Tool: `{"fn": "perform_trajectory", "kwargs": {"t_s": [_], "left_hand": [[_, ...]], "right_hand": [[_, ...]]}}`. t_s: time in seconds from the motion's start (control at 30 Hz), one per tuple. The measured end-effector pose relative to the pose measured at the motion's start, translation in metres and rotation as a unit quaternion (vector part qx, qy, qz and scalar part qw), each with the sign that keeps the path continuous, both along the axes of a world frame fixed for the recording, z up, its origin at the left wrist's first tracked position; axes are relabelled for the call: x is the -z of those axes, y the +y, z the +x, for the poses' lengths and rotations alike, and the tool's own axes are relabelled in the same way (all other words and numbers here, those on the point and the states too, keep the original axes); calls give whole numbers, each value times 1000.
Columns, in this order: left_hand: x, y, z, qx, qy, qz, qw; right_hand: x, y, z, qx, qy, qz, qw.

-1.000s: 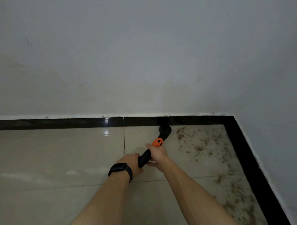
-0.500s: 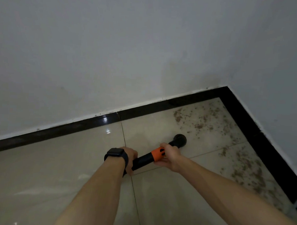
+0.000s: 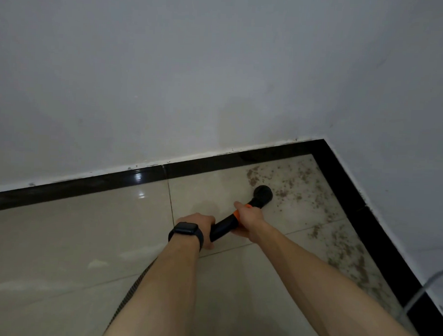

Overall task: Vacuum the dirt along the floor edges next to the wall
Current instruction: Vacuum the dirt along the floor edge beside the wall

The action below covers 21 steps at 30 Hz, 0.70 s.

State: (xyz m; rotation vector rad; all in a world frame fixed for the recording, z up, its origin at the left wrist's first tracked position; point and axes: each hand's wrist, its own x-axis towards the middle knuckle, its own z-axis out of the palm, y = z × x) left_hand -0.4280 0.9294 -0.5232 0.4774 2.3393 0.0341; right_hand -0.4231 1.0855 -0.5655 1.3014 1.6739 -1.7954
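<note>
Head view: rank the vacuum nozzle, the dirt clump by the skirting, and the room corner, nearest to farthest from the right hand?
1. Vacuum nozzle, just beyond the right hand.
2. Dirt clump, by the back skirting.
3. Room corner, far right.

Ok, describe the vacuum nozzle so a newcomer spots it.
Find the corner where the black skirting turns. On the beige tile before it, at the edge of the brown dirt, is the nozzle. It is the only round black head, on a tube with an orange collar.

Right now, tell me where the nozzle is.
Head view, right of centre: the nozzle is at the left edge of the dirt, short of the black skirting.
</note>
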Motion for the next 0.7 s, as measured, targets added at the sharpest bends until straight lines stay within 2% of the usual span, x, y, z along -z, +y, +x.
{"fn": "perform_trajectory", "kwargs": {"t_s": [0.17,0.5,0.7], "left_hand": [[3,-5,-2,-27,-8,20,999],[14,-22,-7,-66,-7,44,997],[32,-21,3,-77,20,59,995]], "right_hand": [[4,-7,-1,-24,9,0,1000],[10,-26,-14,-2,16,-31,999],[19,-24,-24,-9,19,-23,1000]]}}
